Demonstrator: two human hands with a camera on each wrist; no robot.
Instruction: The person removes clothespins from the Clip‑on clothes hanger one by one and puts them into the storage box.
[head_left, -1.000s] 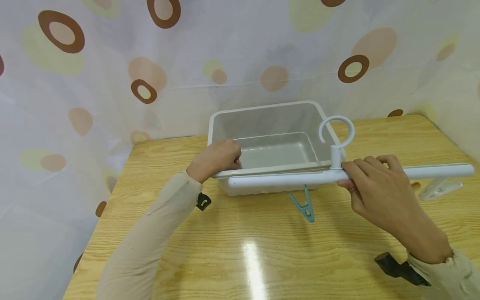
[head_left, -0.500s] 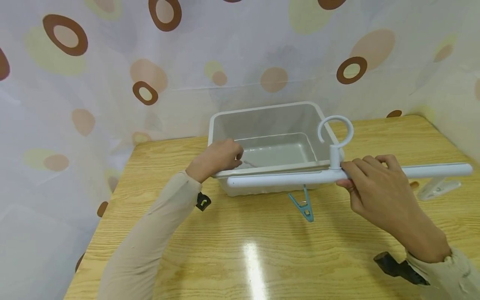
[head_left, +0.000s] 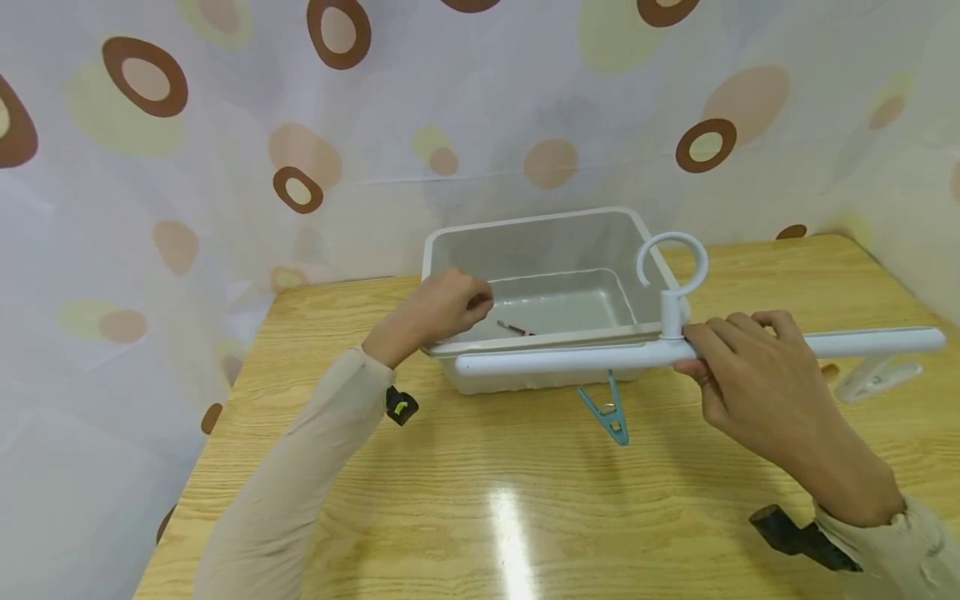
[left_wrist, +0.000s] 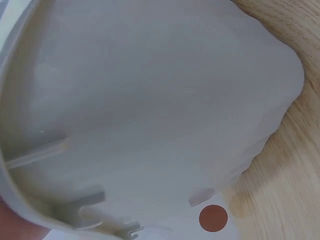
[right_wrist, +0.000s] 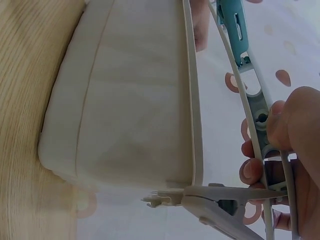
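Observation:
My right hand (head_left: pixel 765 383) grips the bar of a white clip hanger (head_left: pixel 562 359), its fingers curled over the bar beside the round hook. From the hanger hang a blue clip (head_left: pixel 611 417) and a whitish clip (head_left: pixel 881 379); in the right wrist view that whitish clip (right_wrist: pixel 225 205) is close by the hand. My left hand (head_left: pixel 446 304) is over the left front of a grey plastic bin (head_left: pixel 558 233), fingers loosely bent, nothing seen between them. Inside the bin lies a small slim dark reddish piece (head_left: pixel 513 327). The left wrist view shows mostly the bin's outer wall (left_wrist: pixel 150 100).
The bin stands at the back of a wood-grain table (head_left: pixel 420 500), near a hanging cloth (head_left: pixel 480 100) with brown and beige spots. The hanger's bar overlaps the bin's front rim in the head view.
My left hand has risen slightly out of the bin and its fingers have loosened. The slim reddish piece now shows on the bin's floor. The right hand keeps its hold on the hanger.

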